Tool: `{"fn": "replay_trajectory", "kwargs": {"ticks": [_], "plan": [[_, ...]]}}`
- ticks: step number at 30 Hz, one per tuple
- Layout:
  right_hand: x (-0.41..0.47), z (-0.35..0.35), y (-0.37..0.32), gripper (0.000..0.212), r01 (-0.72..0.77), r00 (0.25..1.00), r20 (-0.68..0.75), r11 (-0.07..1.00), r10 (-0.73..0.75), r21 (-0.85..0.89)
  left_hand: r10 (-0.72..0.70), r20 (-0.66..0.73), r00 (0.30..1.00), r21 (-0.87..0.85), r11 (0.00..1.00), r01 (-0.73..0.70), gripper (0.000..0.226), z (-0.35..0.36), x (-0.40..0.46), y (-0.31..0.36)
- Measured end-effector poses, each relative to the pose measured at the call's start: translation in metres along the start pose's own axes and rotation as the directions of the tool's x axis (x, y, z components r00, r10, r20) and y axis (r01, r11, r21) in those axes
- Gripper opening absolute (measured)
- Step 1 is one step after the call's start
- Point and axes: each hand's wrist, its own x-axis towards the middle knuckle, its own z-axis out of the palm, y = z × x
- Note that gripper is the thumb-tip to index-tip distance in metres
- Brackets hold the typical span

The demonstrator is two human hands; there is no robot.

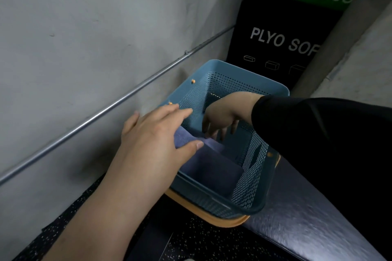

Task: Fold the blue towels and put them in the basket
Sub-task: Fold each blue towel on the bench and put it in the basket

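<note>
A blue perforated plastic basket (250, 203) stands on an orange tray by the wall. Inside it lies a folded blue towel (214, 163). My left hand (157, 133) reaches in from the left and holds the towel's left end, thumb on top of the fold and fingers spread over the basket's rim. My right hand (222, 118), in a black sleeve, hangs inside the basket with its fingertips pointing down at the towel's far edge. Whether those fingertips touch the cloth is unclear.
A grey wall with a metal pipe (118, 99) runs close along the left. A black and green box (282, 34) marked PLYO SOFTBOX stands behind the basket. A grey padded surface (307, 222) lies to the right. The orange tray (224, 220) shows under the basket's front.
</note>
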Motion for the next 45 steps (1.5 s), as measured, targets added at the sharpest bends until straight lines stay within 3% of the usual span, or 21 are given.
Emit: {"fn": "replay_trajectory", "kwargs": {"ticks": [2,5,7,9,12,15,17,19,22,26,28,30,33,37,39,41,42,45], "plan": [[-0.011,-0.011,0.001,0.036,0.028,0.996,-0.077,0.996,-0.034,-0.082,0.007,-0.015,1.0,0.011,1.0,-0.007,0.06,0.0,0.001,0.005],[-0.033,-0.03,0.009,0.021,0.079,0.931,-0.34,0.983,-0.132,-0.166,0.067,-0.086,0.994,-0.015,0.998,-0.069,0.052,0.0,0.001,0.015],[-0.062,-0.04,0.018,0.023,0.115,0.786,-0.598,0.987,-0.159,-0.111,0.089,-0.129,0.988,-0.059,0.994,-0.097,0.051,0.0,0.001,0.028],[-0.105,-0.044,0.033,0.03,0.22,0.533,-0.84,0.975,-0.099,0.025,0.083,-0.131,0.988,-0.106,0.99,-0.097,0.046,0.002,0.0,0.044],[-0.17,-0.026,0.069,0.034,0.407,0.281,-0.959,0.898,0.048,0.164,0.137,-0.158,0.978,-0.137,0.978,-0.159,0.042,0.01,-0.001,0.072],[-0.222,0.028,0.113,0.031,0.384,0.158,-0.974,0.898,0.165,0.214,0.164,-0.204,0.965,-0.187,0.961,-0.203,0.033,0.023,-0.006,0.113],[-0.248,0.082,0.139,0.024,0.335,0.134,-0.963,0.903,0.235,0.268,0.211,-0.222,0.952,-0.226,0.939,-0.261,0.03,0.036,-0.013,0.15],[-0.265,0.143,0.165,0.017,0.278,0.16,-0.936,0.895,0.314,0.348,0.267,-0.185,0.946,-0.272,0.911,-0.31,0.029,0.057,-0.023,0.189],[-0.278,0.239,0.205,0.02,0.172,0.243,-0.88,0.875,0.408,0.453,0.368,-0.005,0.93,-0.258,0.898,-0.357,0.032,0.102,-0.046,0.244],[-0.304,0.354,0.248,0.029,-0.052,0.338,-0.794,0.852,0.506,0.521,0.489,0.283,0.825,-0.183,0.872,-0.454,0.038,0.169,-0.088,0.298],[-0.317,0.395,0.269,0.032,-0.07,0.415,-0.709,0.797,0.57,0.6,0.511,0.381,0.771,-0.158,0.857,-0.49,0.04,0.196,-0.107,0.319],[-0.328,0.42,0.292,0.035,-0.063,0.439,-0.656,0.749,0.614,0.659,0.521,0.447,0.728,-0.144,0.844,-0.516,0.041,0.218,-0.123,0.334],[-0.336,0.44,0.318,0.032,-0.036,0.384,-0.662,0.727,0.644,0.686,0.516,0.515,0.684,-0.132,0.837,-0.531,0.039,0.242,-0.138,0.351],[-0.342,0.45,0.346,0.03,-0.066,0.251,-0.726,0.759,0.641,0.648,0.514,0.526,0.677,-0.138,0.838,-0.528,0.033,0.263,-0.143,0.366],[-0.35,0.454,0.37,0.028,-0.166,0.084,-0.765,0.766,0.638,0.621,0.526,0.522,0.672,-0.162,0.834,-0.527,0.034,0.272,-0.142,0.373],[-0.363,0.459,0.397,0.03,-0.285,-0.095,-0.728,0.683,0.679,0.673,0.545,0.505,0.67,-0.194,0.827,-0.527,0.036,0.281,-0.142,0.38],[-0.37,0.463,0.411,0.036,-0.337,-0.132,-0.687,0.619,0.715,0.709,0.554,0.496,0.668,-0.206,0.823,-0.529,0.036,0.285,-0.142,0.384],[-0.389,0.479,0.449,0.053,-0.478,-0.057,-0.532,0.444,0.845,0.757,0.578,0.482,0.659,-0.231,0.809,-0.54,0.033,0.296,-0.147,0.396]]}}
